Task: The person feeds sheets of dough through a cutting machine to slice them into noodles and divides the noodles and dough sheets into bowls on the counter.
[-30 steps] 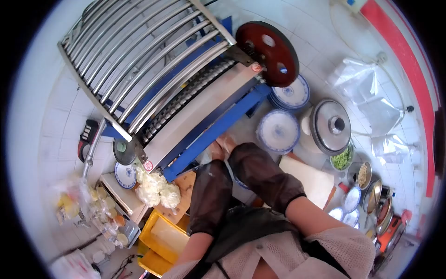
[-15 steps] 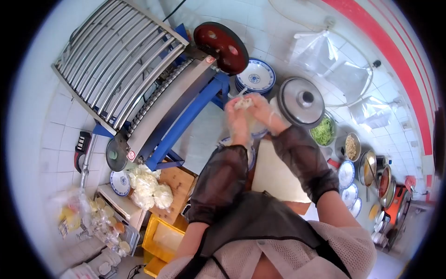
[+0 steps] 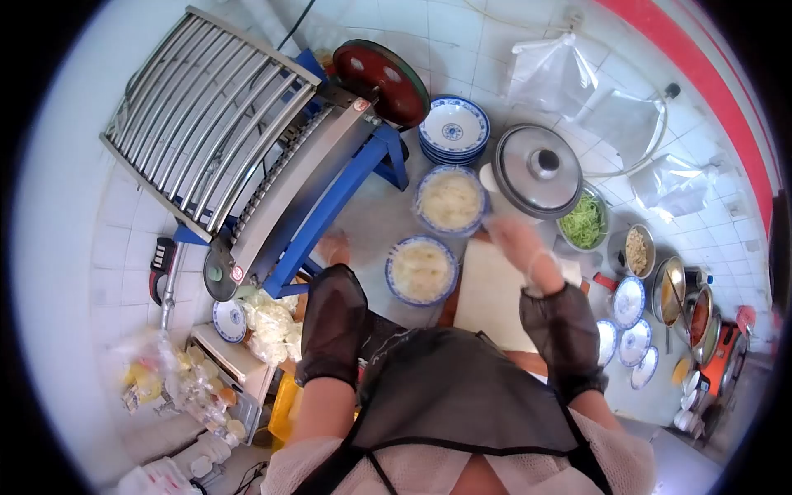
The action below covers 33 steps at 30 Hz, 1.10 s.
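Observation:
Two blue-and-white bowls with pale noodle-like food stand on the counter, a far bowl (image 3: 452, 200) and a near bowl (image 3: 421, 271). My left hand (image 3: 334, 246) is left of the near bowl, beside the blue frame of a roller machine (image 3: 326, 198); its fingers are blurred. To the right, my right hand (image 3: 520, 247) passes over a pale board (image 3: 487, 301). Its fingers look stretched out, though smeared by motion, and nothing shows in them. Clear plastic gloves appear to cover both hands, with dark sheer sleeves on the forearms.
Behind the bowls are stacked blue-rimmed plates (image 3: 453, 128) and a lidded pot (image 3: 539, 169). Shredded green vegetable (image 3: 582, 221) fills a bowl on the right, near a bowl of chopped food (image 3: 635, 250). Pale bundles (image 3: 272, 326) lie at lower left.
My hands were together above the bowls, holding a small pale lump. They have parted, left hand moving left and right hand moving right and nearer. The lump no longer shows; both bowls are uncovered to view.

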Available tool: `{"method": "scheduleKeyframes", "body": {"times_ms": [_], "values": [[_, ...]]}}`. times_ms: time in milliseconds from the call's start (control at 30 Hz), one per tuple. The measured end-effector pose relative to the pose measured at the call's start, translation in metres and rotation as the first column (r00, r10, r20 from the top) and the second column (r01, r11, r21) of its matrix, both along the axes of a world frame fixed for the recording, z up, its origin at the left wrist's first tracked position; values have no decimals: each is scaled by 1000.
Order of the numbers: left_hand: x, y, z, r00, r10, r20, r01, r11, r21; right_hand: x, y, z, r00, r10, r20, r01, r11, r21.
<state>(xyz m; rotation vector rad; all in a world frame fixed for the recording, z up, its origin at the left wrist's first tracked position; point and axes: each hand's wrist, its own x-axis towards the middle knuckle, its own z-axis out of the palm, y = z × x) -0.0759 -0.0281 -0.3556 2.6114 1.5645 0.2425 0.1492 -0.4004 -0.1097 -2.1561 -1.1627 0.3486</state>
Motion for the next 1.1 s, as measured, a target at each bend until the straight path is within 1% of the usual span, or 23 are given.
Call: {"method": "scheduleKeyframes", "body": {"times_ms": [100,167,300,333,367,400,433,467,500,533,567,600,633,667,700,733,800,867,900,967,1000,1067,1100], "values": [[25,9,21,998,-52,-40,56,993,102,-32,-46,-27,979,-158,-128,148,985,-85],[41,6,20,972,-235,-27,228,961,-154,-53,-73,-43,960,-214,-179,195,974,-116],[51,-22,-6,967,-254,31,255,949,-186,-77,-115,-58,883,-378,-278,363,926,-107],[53,-40,21,971,-219,95,237,929,-285,-81,-130,-67,871,-406,-278,391,914,-111],[62,-56,48,971,-185,154,231,895,-381,-83,-148,-80,868,-463,-181,441,885,-151],[77,-67,66,961,-226,159,271,884,-382,-85,-165,-94,853,-516,-80,496,848,-188],[92,-83,80,919,-186,348,331,843,-423,-91,-185,-107,828,-556,-76,534,822,-196],[104,-103,94,849,-122,514,395,794,-463,-99,-206,-120,769,-621,152,639,745,-188],[115,-128,114,845,-152,512,427,768,-477,-107,-227,-134,669,-641,376,729,665,-163],[126,-154,138,767,-246,592,538,748,-387,-115,-245,-154,645,-662,383,754,634,-174],[134,-182,154,670,-332,664,636,718,-283,-118,-261,-175,587,-702,402,808,478,-345],[137,-209,162,653,-351,671,662,695,-280,-117,-275,-183,527,-734,428,818,301,-490],[137,-237,169,587,-468,661,722,672,-165,-114,-281,-178,499,-750,434,832,275,-481],[134,-265,173,517,-576,633,770,636,-50,-115,-279,-169,430,-864,263,807,237,-540],[130,-294,169,487,-577,656,823,555,-123,-116,-274,-155,329,-941,83,769,216,-602],[125,-326,160,460,-573,678,864,466,-192,-115,-271,-128,373,-926,62,693,233,-683],[110,-389,150,542,-505,672,839,273,-471,-117,-278,-130,349,-936,56,730,234,-642],[98,-441,144,512,-488,707,834,86,-545,-117,-289,-148,387,-912,135,759,232,-609],[94,-461,139,509,-495,704,832,72,-550,-119,-300,-160,373,-918,133,758,219,-614],[89,-496,119,399,-636,660,834,-47,-549,-123,-307,-157,399,-917,-23,812,364,-455],[88,-512,111,396,-640,658,832,-52,-552,-126,-311,-155,391,-920,-25,814,359,-457],[90,-539,106,455,-729,511,767,29,-641,-129,-318,-147,405,-880,-249,803,472,-364],[92,-548,104,451,-733,509,768,28,-640,-129,-319,-143,412,-839,-356,797,521,-306]]}}
